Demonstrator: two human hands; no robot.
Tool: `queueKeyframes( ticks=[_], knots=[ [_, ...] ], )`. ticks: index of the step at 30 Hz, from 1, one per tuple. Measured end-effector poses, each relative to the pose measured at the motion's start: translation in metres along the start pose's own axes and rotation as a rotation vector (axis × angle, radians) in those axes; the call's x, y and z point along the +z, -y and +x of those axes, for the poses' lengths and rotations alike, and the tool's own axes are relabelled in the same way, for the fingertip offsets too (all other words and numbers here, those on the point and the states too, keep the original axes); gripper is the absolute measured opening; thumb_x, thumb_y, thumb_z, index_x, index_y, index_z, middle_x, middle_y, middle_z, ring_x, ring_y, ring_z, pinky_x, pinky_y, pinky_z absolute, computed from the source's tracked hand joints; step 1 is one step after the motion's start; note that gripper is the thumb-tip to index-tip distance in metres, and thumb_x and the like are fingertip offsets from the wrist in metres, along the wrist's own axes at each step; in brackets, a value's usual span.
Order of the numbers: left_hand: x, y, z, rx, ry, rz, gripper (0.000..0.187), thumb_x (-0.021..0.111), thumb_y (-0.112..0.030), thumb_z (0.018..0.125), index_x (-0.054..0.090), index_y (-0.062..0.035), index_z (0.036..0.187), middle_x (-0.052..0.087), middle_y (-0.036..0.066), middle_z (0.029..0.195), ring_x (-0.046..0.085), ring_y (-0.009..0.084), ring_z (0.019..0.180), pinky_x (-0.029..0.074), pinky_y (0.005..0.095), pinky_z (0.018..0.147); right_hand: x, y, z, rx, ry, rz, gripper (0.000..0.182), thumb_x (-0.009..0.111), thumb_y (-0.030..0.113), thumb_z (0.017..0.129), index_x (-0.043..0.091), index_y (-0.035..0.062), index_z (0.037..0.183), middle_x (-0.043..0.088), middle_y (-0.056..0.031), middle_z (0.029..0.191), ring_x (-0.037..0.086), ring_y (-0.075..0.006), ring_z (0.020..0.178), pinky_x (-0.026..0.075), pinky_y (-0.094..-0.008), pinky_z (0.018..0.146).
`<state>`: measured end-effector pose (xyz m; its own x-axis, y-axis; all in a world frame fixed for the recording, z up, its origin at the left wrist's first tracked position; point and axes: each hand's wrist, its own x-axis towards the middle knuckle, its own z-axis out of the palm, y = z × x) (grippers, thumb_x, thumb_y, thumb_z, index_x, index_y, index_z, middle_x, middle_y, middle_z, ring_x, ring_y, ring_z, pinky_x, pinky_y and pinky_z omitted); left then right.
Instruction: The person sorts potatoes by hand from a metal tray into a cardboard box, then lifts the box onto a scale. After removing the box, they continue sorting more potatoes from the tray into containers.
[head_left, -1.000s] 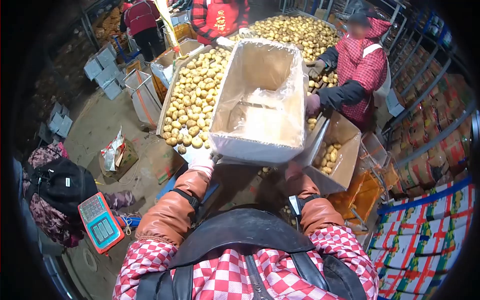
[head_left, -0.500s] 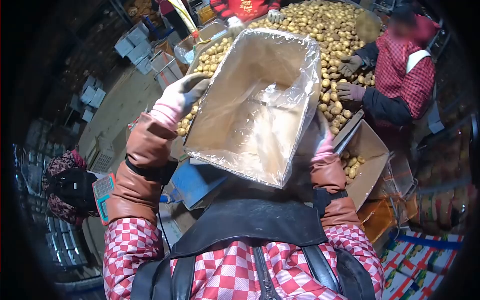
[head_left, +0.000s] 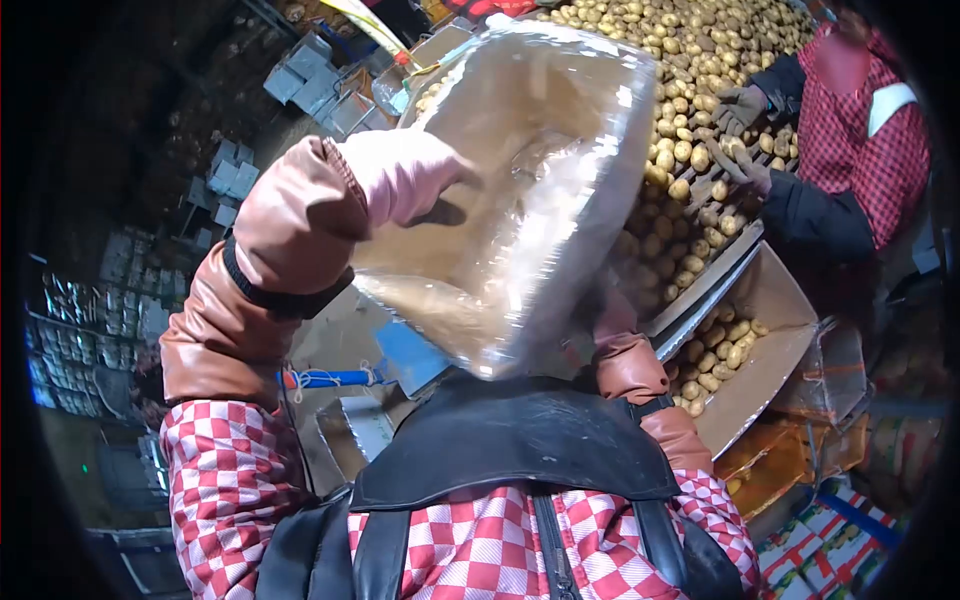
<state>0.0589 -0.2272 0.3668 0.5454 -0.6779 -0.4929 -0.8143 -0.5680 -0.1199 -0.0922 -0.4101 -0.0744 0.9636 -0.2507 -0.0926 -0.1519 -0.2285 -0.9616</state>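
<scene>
Head: left hand has shifted inward; box tilts further.

1. Centre: lined carton, mouth open — passable from above, except where the left hand covers its left side.
2. Upper right: a co-worker's gloved hands block part of the potatoes.

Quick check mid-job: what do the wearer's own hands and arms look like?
The left hand wears a pale pink glove, darker on its underside. The right hand is shadowed and mostly hidden. Glossy brown sleeve covers, each crossed by a black strap, meet red-and-white checked sleeves.
</scene>
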Motion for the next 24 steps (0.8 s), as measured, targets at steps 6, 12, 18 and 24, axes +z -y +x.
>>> queueKeyframes(
  ticks=[6,12,18,24],
  knots=[
    [0.041,0.024,0.088,-0.220,0.290,-0.048,0.030,0.067,-0.026,0.090,0.068,-0.0147,0.118,0.070,0.015,0.096,0.067,0.0303,0.090,0.053,0.0393,0.080,-0.019,0.064,-0.016,-0.020,-0.005,-0.381,0.046,0.056,0.003,0.082,0.060,0.0161,0.126,0.064,-0.0136,0.122,0.059,-0.0359,0.113,0.048,-0.0436,0.099],
    [0.107,0.026,0.165,-0.346,0.320,-0.097,0.026,0.064,-0.023,0.090,0.069,-0.0138,0.113,0.070,0.015,0.091,0.067,0.0282,0.084,0.052,0.0369,0.075,-0.013,0.036,-0.015,-0.064,0.003,-0.426,0.063,0.058,-0.002,0.074,0.053,0.0184,0.134,0.056,-0.0122,0.133,0.054,-0.0338,0.120,0.047,-0.0430,0.100],
    [0.135,0.016,0.200,-0.328,0.231,-0.170,0.022,0.061,-0.019,0.090,0.071,-0.0130,0.108,0.069,0.014,0.086,0.067,0.0261,0.078,0.052,0.0345,0.070,-0.026,0.066,-0.022,0.020,0.077,-0.433,0.068,0.057,-0.003,0.073,0.053,0.0165,0.138,0.057,-0.0163,0.135,0.053,-0.0364,0.124,0.044,-0.0424,0.105],
    [0.038,0.033,0.102,-0.183,-0.150,-0.331,0.020,0.058,-0.016,0.090,0.072,-0.0121,0.104,0.068,0.014,0.080,0.066,0.0240,0.072,0.052,0.0320,0.065,-0.026,0.067,-0.018,-0.021,0.070,-0.360,0.055,0.057,-0.004,0.076,0.062,0.0124,0.128,0.063,-0.0185,0.124,0.058,-0.0372,0.118,0.046,-0.0401,0.102]
  ],
)
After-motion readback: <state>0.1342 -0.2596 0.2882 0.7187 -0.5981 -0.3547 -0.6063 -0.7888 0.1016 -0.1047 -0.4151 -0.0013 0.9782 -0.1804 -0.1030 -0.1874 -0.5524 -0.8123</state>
